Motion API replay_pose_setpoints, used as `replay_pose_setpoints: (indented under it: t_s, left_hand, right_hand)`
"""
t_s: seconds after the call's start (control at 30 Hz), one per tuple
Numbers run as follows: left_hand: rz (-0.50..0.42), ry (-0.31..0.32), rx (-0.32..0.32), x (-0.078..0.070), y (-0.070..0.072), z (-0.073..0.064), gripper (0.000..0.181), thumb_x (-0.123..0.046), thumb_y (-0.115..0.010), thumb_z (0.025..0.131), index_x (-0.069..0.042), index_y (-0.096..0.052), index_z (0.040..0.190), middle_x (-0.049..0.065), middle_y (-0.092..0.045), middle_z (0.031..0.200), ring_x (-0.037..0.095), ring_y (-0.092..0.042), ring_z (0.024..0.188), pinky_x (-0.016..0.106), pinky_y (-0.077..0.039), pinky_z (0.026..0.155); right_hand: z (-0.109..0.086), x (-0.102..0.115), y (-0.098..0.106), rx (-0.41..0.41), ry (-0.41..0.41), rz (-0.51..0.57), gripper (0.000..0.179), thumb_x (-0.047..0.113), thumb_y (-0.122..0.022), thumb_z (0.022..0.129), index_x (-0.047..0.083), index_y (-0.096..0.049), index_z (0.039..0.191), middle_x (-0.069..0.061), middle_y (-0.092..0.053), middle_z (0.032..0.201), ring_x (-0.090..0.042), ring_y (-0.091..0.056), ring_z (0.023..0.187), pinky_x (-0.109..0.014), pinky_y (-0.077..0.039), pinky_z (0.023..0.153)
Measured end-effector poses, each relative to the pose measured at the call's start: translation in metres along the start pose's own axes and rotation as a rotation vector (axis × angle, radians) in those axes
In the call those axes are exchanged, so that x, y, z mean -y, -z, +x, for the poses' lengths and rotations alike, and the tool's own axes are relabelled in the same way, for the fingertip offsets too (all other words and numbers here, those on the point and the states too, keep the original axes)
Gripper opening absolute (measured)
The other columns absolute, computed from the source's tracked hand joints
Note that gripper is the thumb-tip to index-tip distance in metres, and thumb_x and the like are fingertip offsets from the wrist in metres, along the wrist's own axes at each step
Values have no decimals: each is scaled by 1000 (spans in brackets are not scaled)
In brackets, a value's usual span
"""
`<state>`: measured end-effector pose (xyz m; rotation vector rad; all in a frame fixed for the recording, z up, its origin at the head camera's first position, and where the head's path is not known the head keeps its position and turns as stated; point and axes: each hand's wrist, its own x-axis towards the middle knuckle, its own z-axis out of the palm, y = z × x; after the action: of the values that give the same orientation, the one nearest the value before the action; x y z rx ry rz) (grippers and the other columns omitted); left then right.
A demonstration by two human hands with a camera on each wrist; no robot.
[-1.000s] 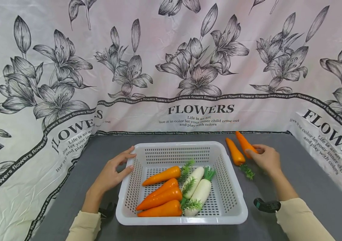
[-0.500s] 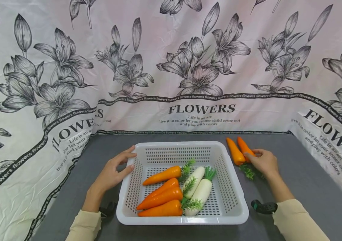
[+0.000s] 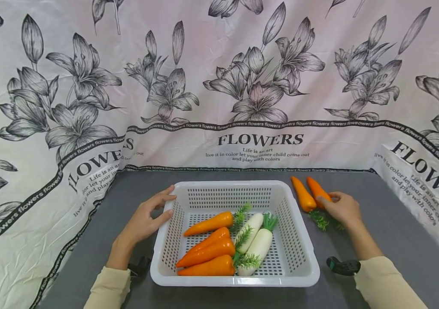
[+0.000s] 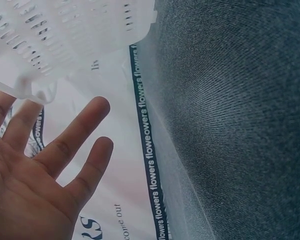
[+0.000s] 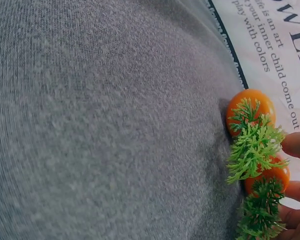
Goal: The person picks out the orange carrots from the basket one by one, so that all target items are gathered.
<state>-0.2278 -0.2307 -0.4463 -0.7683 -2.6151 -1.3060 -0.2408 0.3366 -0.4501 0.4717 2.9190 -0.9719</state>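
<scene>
In the head view, my left hand point(image 3: 142, 221) rests its fingertips on the left rim of a white perforated plastic basket point(image 3: 235, 281). Its fingers point(image 4: 77, 132) look straight and spread in the left wrist view. To the right of the basket, my right hand point(image 3: 345, 211) pinches an orange carrot point(image 3: 317, 189) lying on the table, thumb on one side and fingers on the other. A second carrot point(image 3: 302, 195) lies just left of it, its tip pointing away. In the right wrist view, the leafy green tops point(image 5: 257, 150) partly cover both carrots' blunt ends.
Inside the basket lie several orange carrots point(image 3: 205, 253) and two white radishes point(image 3: 260, 248) with green tops. A dark grey cloth covers the table point(image 3: 393, 231). Behind and at both sides hangs a white curtain point(image 3: 188, 148) printed with flowers.
My right hand has brought the carrot down and toward me, so it now lies alongside the second carrot. My left hand stays at the basket's rim.
</scene>
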Motion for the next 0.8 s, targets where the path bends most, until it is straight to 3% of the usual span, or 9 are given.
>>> replay_pose_setpoints:
  t_s: [0.33, 0.53, 0.8]
  left_hand:
    - [8, 7, -2, 0, 0, 0, 41, -23, -64, 99, -16, -61, 140, -1, -37, 165, 20, -67, 114, 61, -48, 101]
    - [4, 21, 0, 0, 0, 0, 41, -24, -64, 99, -17, -60, 140, -2, -37, 165, 19, -67, 112, 61, -48, 101]
    - [7, 23, 3, -1, 1, 1, 41, -24, -64, 99, -17, -60, 140, -1, -37, 165, 20, -67, 112, 62, -47, 102]
  right_hand:
    - [2, -3, 0, 5, 20, -27, 81, 57, -53, 98, -12, -48, 141, -39, -51, 138, -52, -55, 117, -58, -50, 90]
    - [2, 0, 2, 61, 3, -37, 81, 56, -50, 100, -14, -49, 140, -39, -49, 141, -53, -52, 121, -60, -48, 94]
    - [4, -2, 9, 135, -23, -37, 90, 62, -44, 100, -14, -39, 147, -42, -40, 147, -56, -46, 127, -63, -45, 99]
